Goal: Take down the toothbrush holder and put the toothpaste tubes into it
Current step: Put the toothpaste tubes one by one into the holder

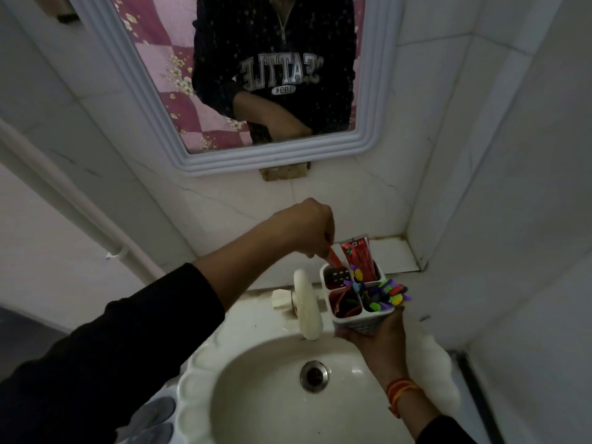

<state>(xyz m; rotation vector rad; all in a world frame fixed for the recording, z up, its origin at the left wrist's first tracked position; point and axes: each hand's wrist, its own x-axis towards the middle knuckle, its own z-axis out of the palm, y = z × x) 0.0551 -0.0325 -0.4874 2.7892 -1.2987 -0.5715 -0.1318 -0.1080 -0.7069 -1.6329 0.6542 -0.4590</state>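
A white toothbrush holder (365, 325) with four compartments rests in my right hand (381, 341), held from below above the sink's right rim. A red toothpaste tube (357, 259) stands upright in its far right compartment. Colourful toothbrushes (389, 294) fill the near right compartment, and something red lies in the near left one. My left hand (306, 227) is above the holder, fingers closed on a thin red-orange tube (430, 258) whose lower end points into the far left compartment.
A white basin (288, 408) with a metal drain (315, 376) lies below. The white tap (307, 306) stands just left of the holder. A framed mirror (250, 91) hangs on the tiled wall, and a small tiled ledge (397, 254) sits behind the holder.
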